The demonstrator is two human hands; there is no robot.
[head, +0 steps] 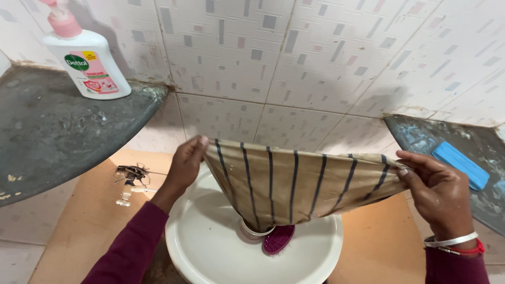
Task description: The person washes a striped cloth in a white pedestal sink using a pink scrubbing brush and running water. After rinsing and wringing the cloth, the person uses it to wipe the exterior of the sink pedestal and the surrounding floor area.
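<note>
Cloth (294, 184), beige with dark stripes, hangs stretched between my 2 hands over the white basin (210, 247), sagging to a point at its middle. Left hand (187, 165) pinches the top left corner, fingers closed on the edge. Right hand (436, 192) grips the top right corner, thumb and fingers clamped on the fabric, bangles at the wrist. Hands are well apart, cloth taut along the top edge.

Under the low point of the cloth I see a purple brush (278, 239) lying in the basin, and just beside it a pale round rim, partly hidden, can't tell what. Whether the cloth touches the brush I cannot tell. Tap (129, 181) sticks out left of the basin, no water visible. Soap bottle (87, 55) with pink pump stands on the left shelf (47, 131). Blue bar (460, 164) lies on the right shelf (421, 137). Tiled wall behind.

Step, my read: cloth held spread out above the basin, mid-wash or inspection, looks damp but not sure. Next move likely calls for both corners kept pinched while the cloth comes down into the basin, clear of the brush, or 1 hand freed for the brush.
</note>
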